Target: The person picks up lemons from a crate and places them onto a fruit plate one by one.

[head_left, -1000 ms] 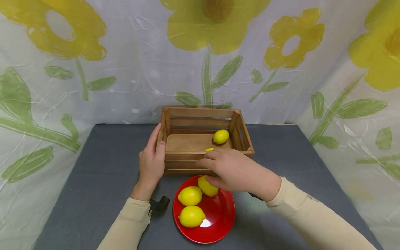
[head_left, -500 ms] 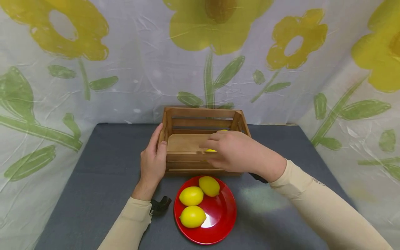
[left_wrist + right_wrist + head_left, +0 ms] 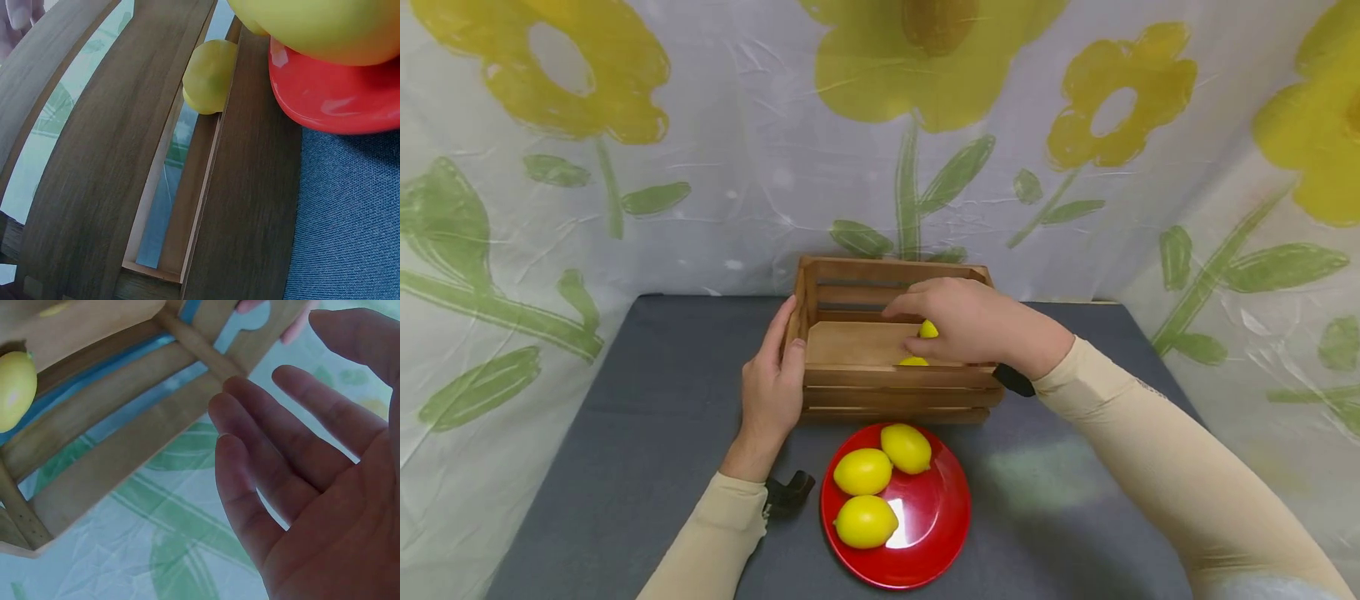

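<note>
In the head view my left hand [image 3: 771,387] grips the left end of a slatted wooden crate [image 3: 895,377], its thumb up at the rim. My right hand [image 3: 973,321] hovers over the crate's right half, palm down. Its fingers [image 3: 281,425] are spread and loosely bent in the right wrist view, with nothing between them. Below the hand, one yellow lemon [image 3: 929,329] shows partly inside the crate. Another lemon [image 3: 913,362] peeks above the front slat, mostly hidden by it. In front of the crate, a red plate [image 3: 936,533] carries three lemons [image 3: 867,522].
A dark grey cloth [image 3: 662,400] covers the table. Behind and beside it hang white sheets [image 3: 737,167] painted with yellow flowers. The crate's back stands near the table's far edge, and the plate lies close before its front. Black straps [image 3: 790,492] sit at both wrists.
My right hand has risen from beside the plate's upper lemon to above the crate, moving away from me. The three lemons remain on the plate, and my left hand keeps its hold.
</note>
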A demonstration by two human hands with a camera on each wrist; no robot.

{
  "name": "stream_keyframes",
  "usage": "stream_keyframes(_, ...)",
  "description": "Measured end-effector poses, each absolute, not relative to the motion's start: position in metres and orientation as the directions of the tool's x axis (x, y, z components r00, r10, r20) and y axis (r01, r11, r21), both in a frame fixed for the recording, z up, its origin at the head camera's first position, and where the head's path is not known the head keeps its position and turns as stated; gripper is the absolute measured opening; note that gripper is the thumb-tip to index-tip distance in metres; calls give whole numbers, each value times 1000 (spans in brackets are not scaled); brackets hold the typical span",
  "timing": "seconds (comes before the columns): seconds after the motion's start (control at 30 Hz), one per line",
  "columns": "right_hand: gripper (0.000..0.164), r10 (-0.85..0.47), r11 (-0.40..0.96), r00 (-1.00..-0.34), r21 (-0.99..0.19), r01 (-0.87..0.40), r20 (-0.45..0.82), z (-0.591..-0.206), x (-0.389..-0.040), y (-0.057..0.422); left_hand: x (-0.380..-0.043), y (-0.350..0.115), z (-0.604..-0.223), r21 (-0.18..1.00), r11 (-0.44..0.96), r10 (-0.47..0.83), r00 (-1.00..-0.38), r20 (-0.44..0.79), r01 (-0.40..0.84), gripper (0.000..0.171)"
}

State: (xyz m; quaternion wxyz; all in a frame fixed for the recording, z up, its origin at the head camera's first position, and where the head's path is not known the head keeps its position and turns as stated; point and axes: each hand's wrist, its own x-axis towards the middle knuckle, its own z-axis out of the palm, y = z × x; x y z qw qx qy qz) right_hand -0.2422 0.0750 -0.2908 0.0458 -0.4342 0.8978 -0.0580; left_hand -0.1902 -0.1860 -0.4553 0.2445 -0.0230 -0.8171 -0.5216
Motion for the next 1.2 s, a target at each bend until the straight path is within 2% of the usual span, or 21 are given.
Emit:
stream_keyframes(0.4,45,-742,669,-636,-271,-692,-209,-303,-298,58,-189,-192,-457,841,453,-221,-877,427,295,59)
stream_keyframes(0.67,51,-693,720,-655,-244,-650,-302,-316,-316,55,-192,-191,-459,845,443,-207,-883,420,299,60)
stream_keyframes(0.83,51,-704,708,-636,-234,-667,-317,-324,-324,49,-191,-192,-458,847,438,-221,-878,426,300,60)
stream_keyframes(1.2,49,-696,693,-566,-206,-691,-442,-340,-327,33,-184,-196,-456,853,446,-242,-882,405,270,59)
